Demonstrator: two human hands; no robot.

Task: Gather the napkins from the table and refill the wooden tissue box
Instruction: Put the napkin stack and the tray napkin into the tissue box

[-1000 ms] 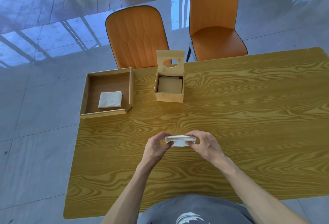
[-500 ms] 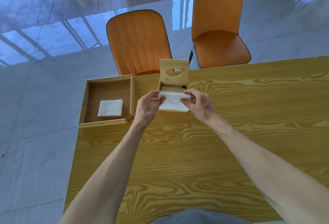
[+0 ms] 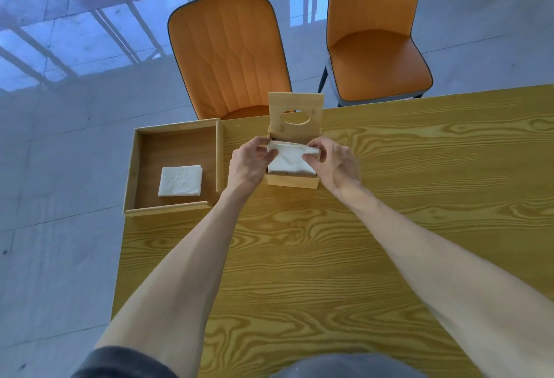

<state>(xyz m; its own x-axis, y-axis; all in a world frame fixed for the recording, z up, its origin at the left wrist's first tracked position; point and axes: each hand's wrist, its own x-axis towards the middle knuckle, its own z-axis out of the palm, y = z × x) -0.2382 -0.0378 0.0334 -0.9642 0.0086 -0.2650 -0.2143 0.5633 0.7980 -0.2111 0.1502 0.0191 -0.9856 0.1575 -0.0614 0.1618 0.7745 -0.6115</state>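
The wooden tissue box point(image 3: 291, 181) stands open near the table's far edge, its lid point(image 3: 295, 116) with an oval hole tipped up behind it. A white stack of napkins point(image 3: 289, 159) lies in the box's opening, tilted, with its far edge higher. My left hand point(image 3: 250, 161) pinches the stack's left end and my right hand point(image 3: 334, 161) pinches its right end. Another folded napkin point(image 3: 180, 180) lies flat in the wooden tray point(image 3: 136, 167) to the left of the box.
The tray overhangs the wooden table's point(image 3: 389, 227) far left corner. Two orange chairs point(image 3: 227, 56) point(image 3: 377, 35) stand beyond the far edge, on a glossy tiled floor.
Both hands carried the napkin stack from the near middle of the table to the box. It now sits lower, in the box's opening.
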